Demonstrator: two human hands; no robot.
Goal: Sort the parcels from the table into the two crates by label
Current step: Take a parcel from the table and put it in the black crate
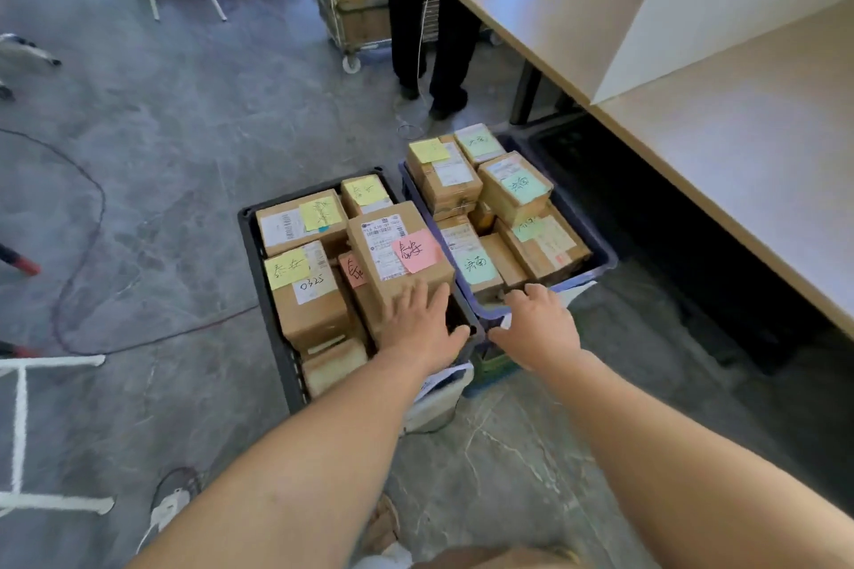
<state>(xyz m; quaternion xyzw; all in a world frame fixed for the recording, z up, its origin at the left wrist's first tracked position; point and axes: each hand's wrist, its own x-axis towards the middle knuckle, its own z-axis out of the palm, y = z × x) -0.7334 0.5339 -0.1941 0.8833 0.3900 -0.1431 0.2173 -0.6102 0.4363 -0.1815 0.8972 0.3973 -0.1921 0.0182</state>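
Two crates stand side by side on the floor. The black crate [259, 273] on the left holds several cardboard parcels with yellow and pink notes. The blue crate [596, 245] on the right holds parcels with green notes and one yellow note. On top of the black crate lies a parcel with a pink note [397, 254]; my left hand [420, 323] rests with straight fingers on its near end. My right hand [538, 323] hovers open over the near rim of the blue crate, holding nothing.
A light wooden table [693, 143] with a white divider panel [721, 0] fills the right side. Behind the crates a person in dark trousers [425, 14] stands by a wire cart of boxes [356, 0]. A cable loops over the grey floor at left.
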